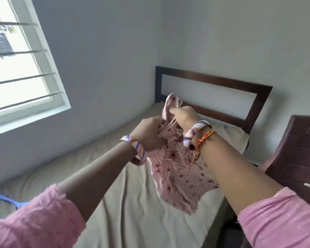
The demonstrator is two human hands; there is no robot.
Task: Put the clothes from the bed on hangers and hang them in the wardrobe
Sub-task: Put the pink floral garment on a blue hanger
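Note:
A pink striped garment (179, 178) with small dark dots hangs in the air over the bed (132, 203). My left hand (148, 134) grips its upper edge, fingers curled into the cloth. My right hand (183, 116) pinches another part of the top, lifted a little higher. The garment's lower part drapes down toward the beige sheet. A blue plastic hanger (2, 203) lies at the near left edge of the bed, partly hidden behind my left sleeve. No wardrobe is in view.
A dark wooden headboard (213, 81) stands against the far wall, with a pale pillow (229, 136) below it. A dark wooden piece of furniture (297, 158) stands close on the right of the bed. A barred window (20, 68) fills the left wall.

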